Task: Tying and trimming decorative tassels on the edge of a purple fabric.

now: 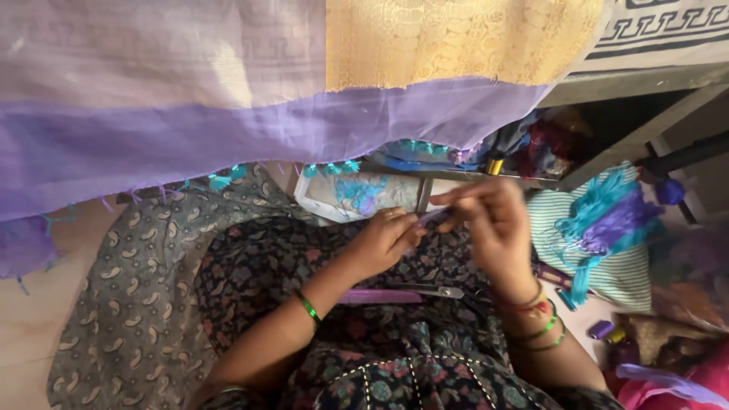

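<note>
Between your two hands, over your lap, you hold a short length of purple thread (431, 219): your left hand (383, 241) pinches its lower end with fingers closed, and your right hand (493, 220) pinches the upper end between thumb and forefinger, blurred. Just below your hands a pair of scissors (433, 290) lies on your patterned dress beside a flat purple strip (378, 296). Above them a lilac sari cloth (228, 129) with a gold band (456, 38) hangs across the view, its lower edge trimmed with small teal tassels (330, 168), and hides most of what lies beyond. Behind your hands sits a white tray (357, 196). Off to your right a bundle of teal and purple yarn (607, 216) rests on a striped cloth (630, 273), with thread spools (607, 332) near it.
</note>
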